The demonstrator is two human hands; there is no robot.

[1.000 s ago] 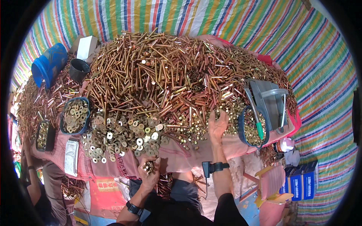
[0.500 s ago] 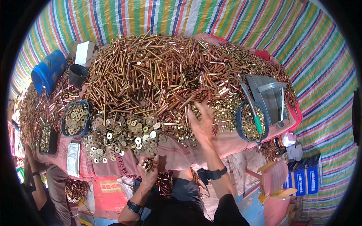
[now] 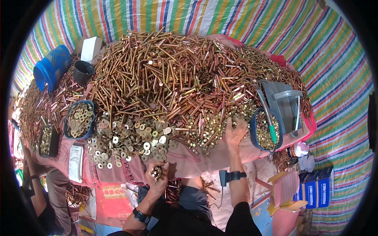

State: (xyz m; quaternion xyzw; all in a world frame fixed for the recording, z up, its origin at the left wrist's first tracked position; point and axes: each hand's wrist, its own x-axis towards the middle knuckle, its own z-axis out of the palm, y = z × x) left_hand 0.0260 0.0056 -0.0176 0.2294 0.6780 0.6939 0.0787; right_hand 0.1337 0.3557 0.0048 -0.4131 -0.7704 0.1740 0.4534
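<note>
The left hand (image 3: 157, 177) is closed around a small bundle of brass bolts (image 3: 156, 172), held at the near edge of the worktop (image 3: 185, 163). Just beyond it lies a spread of washers (image 3: 130, 139). The right hand (image 3: 235, 133) rests flat, fingers loosely spread, on small nuts (image 3: 210, 128) at the foot of the big bolt heap (image 3: 177, 74); it seems to hold nothing, though its palm is hidden. Right beside this hand sits a blue bowl (image 3: 254, 133) of nuts with a green-handled tool (image 3: 272, 133).
</note>
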